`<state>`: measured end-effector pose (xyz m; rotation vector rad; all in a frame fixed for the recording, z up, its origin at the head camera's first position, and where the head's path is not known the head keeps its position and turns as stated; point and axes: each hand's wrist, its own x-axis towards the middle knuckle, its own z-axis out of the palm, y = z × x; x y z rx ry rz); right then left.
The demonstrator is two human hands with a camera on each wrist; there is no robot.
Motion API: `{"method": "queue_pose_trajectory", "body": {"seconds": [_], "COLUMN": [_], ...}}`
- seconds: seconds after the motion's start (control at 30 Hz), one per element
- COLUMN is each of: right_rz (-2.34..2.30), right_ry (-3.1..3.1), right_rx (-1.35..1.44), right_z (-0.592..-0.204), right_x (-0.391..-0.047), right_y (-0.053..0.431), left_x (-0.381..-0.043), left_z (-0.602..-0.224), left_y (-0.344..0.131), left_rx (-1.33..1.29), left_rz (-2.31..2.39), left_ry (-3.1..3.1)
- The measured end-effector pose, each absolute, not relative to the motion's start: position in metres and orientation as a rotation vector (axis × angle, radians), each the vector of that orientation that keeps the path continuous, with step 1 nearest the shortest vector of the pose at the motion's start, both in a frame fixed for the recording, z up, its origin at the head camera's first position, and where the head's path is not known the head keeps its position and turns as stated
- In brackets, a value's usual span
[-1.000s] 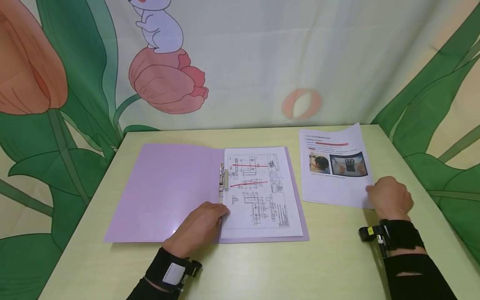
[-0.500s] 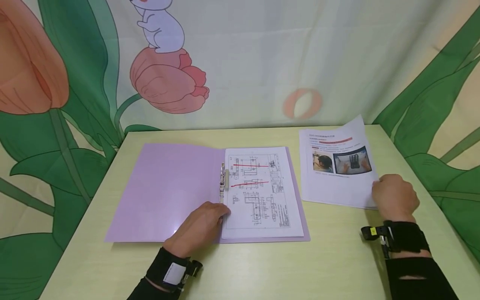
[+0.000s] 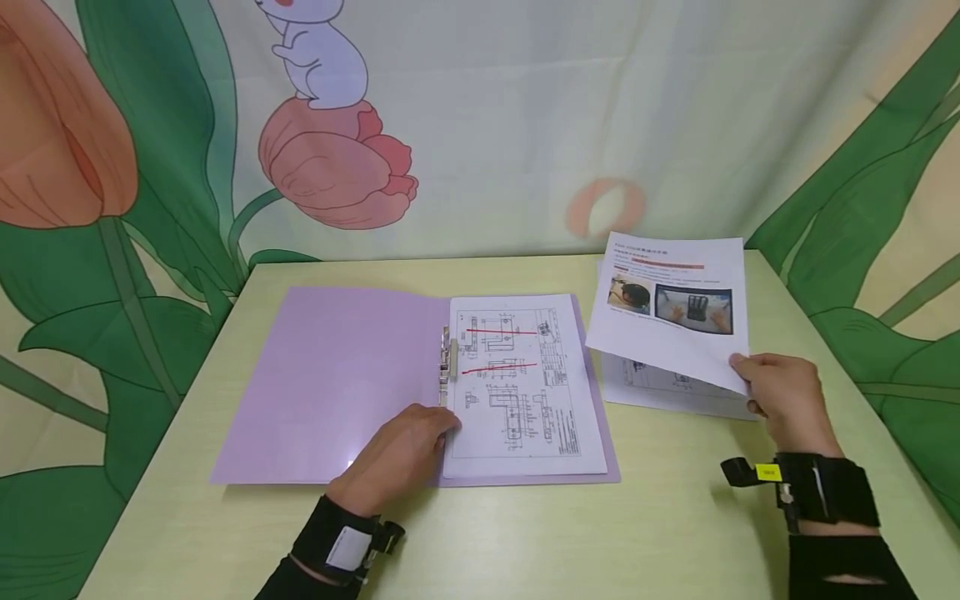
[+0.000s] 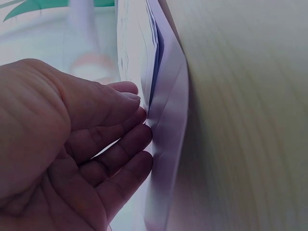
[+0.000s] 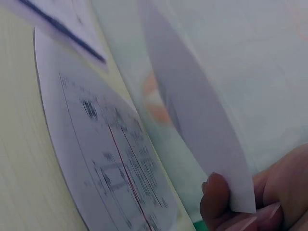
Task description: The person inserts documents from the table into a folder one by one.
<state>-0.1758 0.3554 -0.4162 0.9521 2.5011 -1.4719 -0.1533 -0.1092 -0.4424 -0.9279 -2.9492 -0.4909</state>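
An open purple ring binder folder (image 3: 330,375) lies on the table, its metal clip (image 3: 447,358) beside a stack of punched drawing sheets (image 3: 480,458) with red lines on the top one. My left hand (image 3: 397,454) rests at the folder's lower spine, its fingertips touching the purple cover in the left wrist view. At the right, my right hand (image 3: 787,404) pinches the lower right corner of a printed paper sheet (image 3: 667,354) with two photos. That sheet is raised and tilted, seen edge-on in the right wrist view. Under it lies another drawing sheet (image 5: 82,144), partly covered.
The pale wooden table (image 3: 525,542) extends in front of the folder and papers. Behind it hangs a curtain (image 3: 510,125) printed with flowers and a white animal. Each wrist wears a black strap with a small camera.
The right hand has turned and lifted the printed sheet off the stack, uncovering the drawing sheet beneath. The left hand and folder stay where they were.
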Motion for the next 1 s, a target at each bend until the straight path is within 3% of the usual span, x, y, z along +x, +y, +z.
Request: {"method": "queue_pose_trajectory", "body": {"seconds": [0.5,1.0], "right_rz": [-1.54,-1.399], "right_ry": [2.639,2.694], "right_rx": [0.54,0.399], "right_z": [-0.43,-0.452], "right_x": [-0.151,-0.136], "right_y": [0.283,0.231], "left_x": [-0.153,-0.153], "left_z": [-0.443,-0.443], "left_y": [-0.109,-0.11], "left_rx": [-0.936,-0.924], "left_rz": [-0.488,-0.485], "left_ry": [-2.939,-2.973]}}
